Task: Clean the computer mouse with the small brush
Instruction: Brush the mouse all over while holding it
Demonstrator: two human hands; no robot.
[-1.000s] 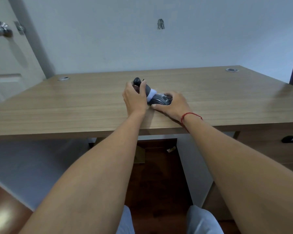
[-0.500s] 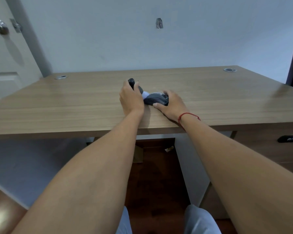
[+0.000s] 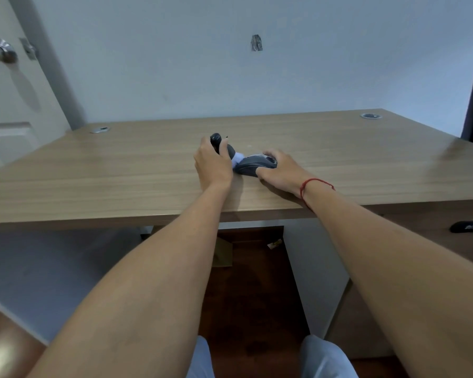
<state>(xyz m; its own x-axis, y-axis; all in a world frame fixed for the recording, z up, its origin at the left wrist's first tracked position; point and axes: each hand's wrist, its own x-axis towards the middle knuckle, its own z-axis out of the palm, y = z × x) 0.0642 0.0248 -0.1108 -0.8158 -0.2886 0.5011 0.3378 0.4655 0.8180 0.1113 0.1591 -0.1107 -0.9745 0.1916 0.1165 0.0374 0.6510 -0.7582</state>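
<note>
Since a second ago: brush (image 3: pixel 231 152) tipped lower, white bristle end now at the mouse's (image 3: pixel 254 165) left edge rather than over its top. Left hand (image 3: pixel 213 165) wrapped tight round the dark brush handle, knuckles up, forearm reaching in from 7 o'clock. Right hand (image 3: pixel 280 171) clamped on the mouse, thumb at the near side, fingers over the far side, red string (image 3: pixel 310 184) at the wrist. Mouse flat on the desk (image 3: pixel 120 175), mid-desk, at 3 o'clock of the brush.

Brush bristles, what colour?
White to pale lilac, on the brush tip against the dark grey mouse. Head view, the only one.
</note>
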